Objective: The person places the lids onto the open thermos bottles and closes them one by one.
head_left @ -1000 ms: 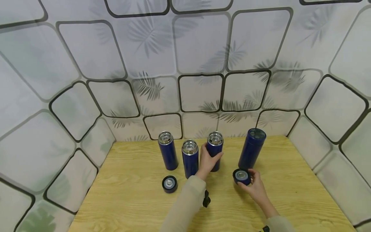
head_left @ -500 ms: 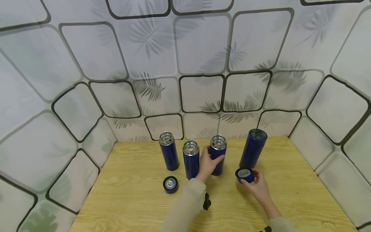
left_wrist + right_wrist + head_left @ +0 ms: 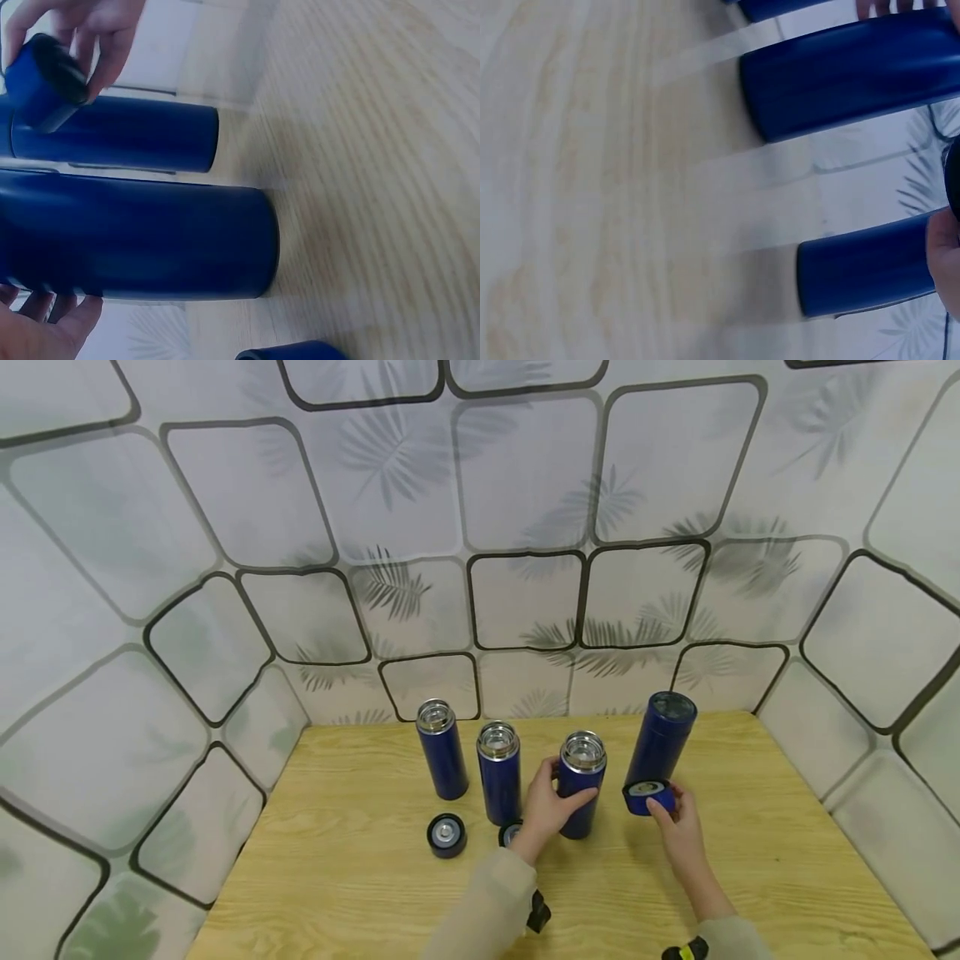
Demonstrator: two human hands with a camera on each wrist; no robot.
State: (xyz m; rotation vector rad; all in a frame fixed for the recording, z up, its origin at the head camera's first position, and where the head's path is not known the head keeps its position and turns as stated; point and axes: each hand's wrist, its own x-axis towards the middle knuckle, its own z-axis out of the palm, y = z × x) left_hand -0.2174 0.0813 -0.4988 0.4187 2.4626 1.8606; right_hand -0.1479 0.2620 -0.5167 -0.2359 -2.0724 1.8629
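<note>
My left hand (image 3: 546, 810) grips an uncapped blue bottle (image 3: 582, 777) around its side; in the left wrist view its fingers (image 3: 79, 319) lie along the bottle (image 3: 142, 236). Between the fingers and thumb of my right hand (image 3: 684, 839) is a blue cap (image 3: 649, 797), tilted, its inner side facing up. The cap (image 3: 46, 82) also shows in the left wrist view. Just behind it stands a closed blue bottle (image 3: 662, 739). The right wrist view shows my right hand (image 3: 946, 262) at its edge, beside the closed bottle (image 3: 866, 266).
Two more uncapped bottles, one at left (image 3: 443, 756) and one nearer the middle (image 3: 500, 781), stand on the wooden table (image 3: 337, 860). One loose cap (image 3: 446, 835) lies in front of them; another (image 3: 509, 833) is partly behind my left hand. Patterned cloth (image 3: 525, 602) surrounds the table.
The bottle in my left hand has moved right and nearer to me, uncovering a cap beside the left wrist. My right hand has raised its cap slightly and tilted it.
</note>
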